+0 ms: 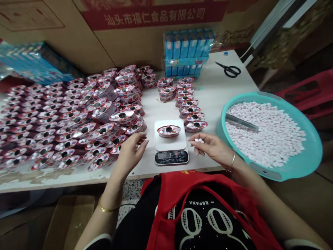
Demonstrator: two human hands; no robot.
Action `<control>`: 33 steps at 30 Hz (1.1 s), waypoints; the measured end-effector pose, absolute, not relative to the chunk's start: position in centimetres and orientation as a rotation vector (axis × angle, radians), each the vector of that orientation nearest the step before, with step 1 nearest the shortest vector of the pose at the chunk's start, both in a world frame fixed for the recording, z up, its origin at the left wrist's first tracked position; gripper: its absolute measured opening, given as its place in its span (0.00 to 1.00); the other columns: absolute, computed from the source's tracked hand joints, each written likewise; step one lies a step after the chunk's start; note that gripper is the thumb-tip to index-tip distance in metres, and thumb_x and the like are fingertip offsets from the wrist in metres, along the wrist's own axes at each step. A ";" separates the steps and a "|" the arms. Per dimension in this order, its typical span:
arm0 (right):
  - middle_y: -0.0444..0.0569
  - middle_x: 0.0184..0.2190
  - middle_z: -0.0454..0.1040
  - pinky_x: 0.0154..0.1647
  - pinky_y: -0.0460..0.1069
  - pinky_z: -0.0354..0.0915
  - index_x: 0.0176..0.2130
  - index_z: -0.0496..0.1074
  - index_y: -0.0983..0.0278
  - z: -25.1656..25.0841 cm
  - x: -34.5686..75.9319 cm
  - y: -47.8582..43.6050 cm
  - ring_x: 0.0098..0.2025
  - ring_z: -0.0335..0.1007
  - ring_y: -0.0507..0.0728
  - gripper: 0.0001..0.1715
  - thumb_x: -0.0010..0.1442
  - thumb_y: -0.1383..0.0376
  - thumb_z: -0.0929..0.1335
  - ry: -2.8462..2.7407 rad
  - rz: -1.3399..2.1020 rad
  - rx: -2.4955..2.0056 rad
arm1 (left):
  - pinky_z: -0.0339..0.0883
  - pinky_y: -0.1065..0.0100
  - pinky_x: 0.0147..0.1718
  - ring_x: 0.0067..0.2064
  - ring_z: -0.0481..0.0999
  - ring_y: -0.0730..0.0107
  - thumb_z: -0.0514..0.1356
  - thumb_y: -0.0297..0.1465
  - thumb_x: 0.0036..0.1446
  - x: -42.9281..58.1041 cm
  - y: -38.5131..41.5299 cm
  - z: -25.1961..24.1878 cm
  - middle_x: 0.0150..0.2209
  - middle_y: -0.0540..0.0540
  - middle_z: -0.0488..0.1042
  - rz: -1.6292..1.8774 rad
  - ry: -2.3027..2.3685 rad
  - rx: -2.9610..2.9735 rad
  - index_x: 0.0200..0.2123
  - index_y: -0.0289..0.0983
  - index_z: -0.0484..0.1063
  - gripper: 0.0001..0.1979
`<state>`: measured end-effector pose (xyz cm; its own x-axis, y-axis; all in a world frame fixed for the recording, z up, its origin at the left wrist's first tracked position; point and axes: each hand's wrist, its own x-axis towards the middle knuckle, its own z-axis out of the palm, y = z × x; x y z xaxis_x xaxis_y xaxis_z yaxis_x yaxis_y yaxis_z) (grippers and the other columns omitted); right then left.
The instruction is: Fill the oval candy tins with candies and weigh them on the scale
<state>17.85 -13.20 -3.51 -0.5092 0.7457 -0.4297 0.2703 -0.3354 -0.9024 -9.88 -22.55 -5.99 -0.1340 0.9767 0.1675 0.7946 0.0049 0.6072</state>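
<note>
Item 1. Weighing scale point(171, 144), white, at the centre of the tabletop point(215, 93), display towards the person; the reading is too small to tell.

Item 2. Oval tin point(169, 131), foil-patterned, dark hole in the middle, sitting square on the scale platform.

Item 3. Right hand point(212, 148), at 3 o'clock of the scale, fingers curled around a pinch of sweets point(199, 140), which rest at the fingertips just beside the platform.

Item 4. Left hand point(131, 151), at 9 o'clock of the scale, fingers spread and loose, grasping nothing, close to the nearest stacked tins.

Handling note (judgement): the sweets look best fed into the tin's hole one or two at a time, with the wrist kept off the platform so the weight reads true. The left hand seems well placed to steady the tin by its rim.

Surroundings:
- heap of like tins point(65, 118), 9 to 11 o'clock, stacked and leaning, easily knocked by the left forearm
- short row of tins point(188, 104), 1 o'clock, close behind the scale, crowding the far side
- teal basin point(307, 166), 3 o'clock, overhanging the tabletop edge, full of pale sweets point(270, 135) with a metal scoop point(241, 122) lying in them
- blue boxes point(186, 52), 12 o'clock, against the cardboard
- scissors point(230, 70), 1 o'clock, well apart from the hands
</note>
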 end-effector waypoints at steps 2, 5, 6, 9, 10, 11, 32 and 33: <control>0.41 0.18 0.69 0.22 0.45 0.54 0.36 0.72 0.65 -3.1 17.3 -12.7 0.20 0.60 0.47 0.15 0.54 0.56 0.71 -1.637 1.864 -1.286 | 0.70 0.67 0.37 0.37 0.76 0.70 0.56 0.36 0.60 -10.0 -23.2 -7.0 0.39 0.45 0.76 0.860 1.991 1.775 0.43 0.37 0.69 0.11; 0.40 0.17 0.67 0.24 0.46 0.57 0.35 0.72 0.65 -2.4 16.0 -11.8 0.20 0.62 0.48 0.12 0.55 0.58 0.70 -1.806 1.763 -1.209 | 0.71 0.67 0.38 0.38 0.76 0.69 0.56 0.37 0.60 -10.1 -23.5 -7.8 0.39 0.45 0.76 0.887 1.983 1.736 0.43 0.37 0.70 0.12; 0.40 0.17 0.67 0.25 0.46 0.58 0.34 0.72 0.65 -2.2 15.5 -11.5 0.21 0.63 0.49 0.10 0.55 0.60 0.69 -1.872 1.719 -1.189 | 0.71 0.66 0.39 0.38 0.76 0.69 0.56 0.38 0.61 -10.2 -23.4 -7.9 0.39 0.45 0.76 0.890 1.976 1.736 0.43 0.37 0.70 0.12; 0.40 0.18 0.67 0.27 0.46 0.59 0.34 0.72 0.65 -1.5 13.6 -10.6 0.21 0.64 0.49 0.06 0.57 0.65 0.67 -2.092 1.545 -1.200 | 0.70 0.66 0.40 0.39 0.75 0.69 0.55 0.38 0.61 -10.1 -23.1 -8.0 0.40 0.45 0.76 0.883 1.950 1.745 0.43 0.37 0.70 0.12; 0.41 0.19 0.67 0.28 0.46 0.59 0.33 0.72 0.65 -1.3 13.0 -10.3 0.22 0.64 0.49 0.05 0.58 0.66 0.67 -2.173 1.466 -1.210 | 0.70 0.66 0.40 0.40 0.75 0.69 0.55 0.38 0.61 -10.1 -23.0 -8.0 0.40 0.45 0.76 0.880 1.943 1.747 0.43 0.37 0.70 0.12; 0.42 0.20 0.69 0.29 0.46 0.59 0.33 0.72 0.65 -1.2 12.3 -10.1 0.23 0.65 0.50 0.05 0.58 0.68 0.66 -2.256 1.377 -1.212 | 0.70 0.66 0.40 0.40 0.75 0.69 0.55 0.38 0.61 -10.0 -22.9 -8.0 0.40 0.45 0.76 0.877 1.937 1.748 0.43 0.37 0.70 0.12; 0.52 0.39 0.72 0.40 0.50 0.63 0.42 0.73 0.64 1.1 14.4 -7.9 0.38 0.68 0.55 0.10 0.61 0.65 0.66 -2.391 0.737 -1.134 | 0.68 0.70 0.38 0.40 0.75 0.71 0.54 0.33 0.63 -9.6 -22.2 -7.7 0.39 0.45 0.76 0.938 1.877 1.853 0.42 0.37 0.70 0.09; 0.52 0.38 0.73 0.39 0.50 0.63 0.43 0.74 0.64 1.4 16.5 -7.4 0.36 0.69 0.55 0.12 0.60 0.62 0.66 -2.329 0.679 -1.241 | 0.68 0.70 0.38 0.40 0.75 0.71 0.54 0.33 0.62 -9.6 -22.2 -7.7 0.39 0.45 0.76 0.953 1.887 1.857 0.42 0.37 0.70 0.08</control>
